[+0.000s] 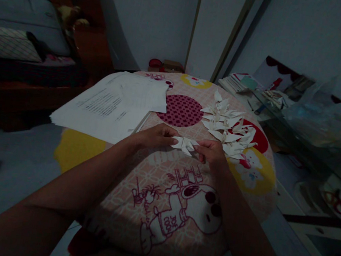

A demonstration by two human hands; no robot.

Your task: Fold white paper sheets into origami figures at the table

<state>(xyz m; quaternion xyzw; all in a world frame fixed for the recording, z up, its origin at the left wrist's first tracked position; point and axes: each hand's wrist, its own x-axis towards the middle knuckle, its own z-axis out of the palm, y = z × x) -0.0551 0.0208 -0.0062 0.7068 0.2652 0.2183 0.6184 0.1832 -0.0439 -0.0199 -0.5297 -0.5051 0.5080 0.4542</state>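
Note:
A small white folded paper crane [184, 144] is stretched between my two hands, just above the cloth-covered table. My left hand [160, 136] pinches its left end between thumb and fingers. Its right end is gripped by my right hand [212, 151], with the fingers curled closed. Beyond my right hand lies a heap of several folded paper cranes [230, 128]. To the far left of my hands rests a stack of printed paper sheets [109, 106], with a smaller pale sheet on top.
A patterned cloth [158, 211] covers the round table. On the right, a glass-topped stand holds a plastic bag [326, 117], papers [234, 84] and, lower down, red-handled scissors [335, 202]. A light-coloured bag [30, 17] sits on a wooden seat at left.

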